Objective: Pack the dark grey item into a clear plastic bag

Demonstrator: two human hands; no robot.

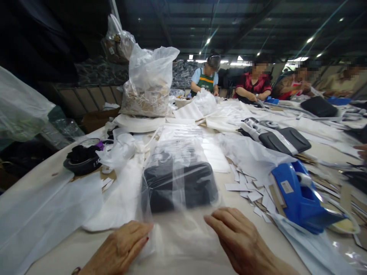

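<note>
A black case point(197, 185) lies inside a clear plastic bag point(183, 233) on the table in front of me. The near part of the bag is flat, with no case in it. My left hand point(123, 244) is closed on the bag's near left edge, thumb and fingers pressed together. On the right side of the bag, my right hand point(237, 233) rests with its fingers bent and close together at the edge. Whether its fingertips pinch the plastic is hard to make out.
A blue tape dispenser point(301, 191) stands at the right beside scattered white card pieces point(255, 195). A black round tray point(83, 162) sits at the left. Behind are a large filled bag point(149, 84), black cases point(283, 140) and several people.
</note>
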